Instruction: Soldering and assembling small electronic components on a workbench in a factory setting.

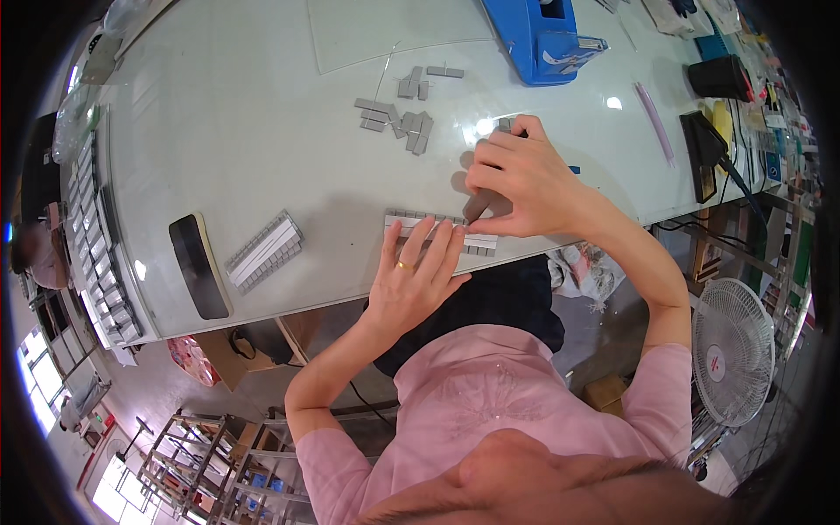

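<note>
My left hand (pixel 416 271) lies with its fingers stretched over a white strip edged with small grey pieces (pixel 483 242), near the table's front edge. My right hand (pixel 529 184) is bent over the strip's right end, its thumb and fingertips closed together beside the left fingertips. Whatever they pinch is too small or hidden to make out. A similar strip with grey pieces (pixel 264 251) lies tilted to the left. Farther back sit several loose grey rectangular pieces (pixel 418 131), some with thin wire-like leads. Another grey piece shows partly behind my right hand.
A black phone (pixel 199 267) and a white keyboard (pixel 96 236) are on the left. At the back stands a blue tape dispenser (pixel 534 44). A pinkish tube (pixel 654 122) and a black container (pixel 719 77) are on the right. A fan (pixel 733 350) stands beyond the table's edge.
</note>
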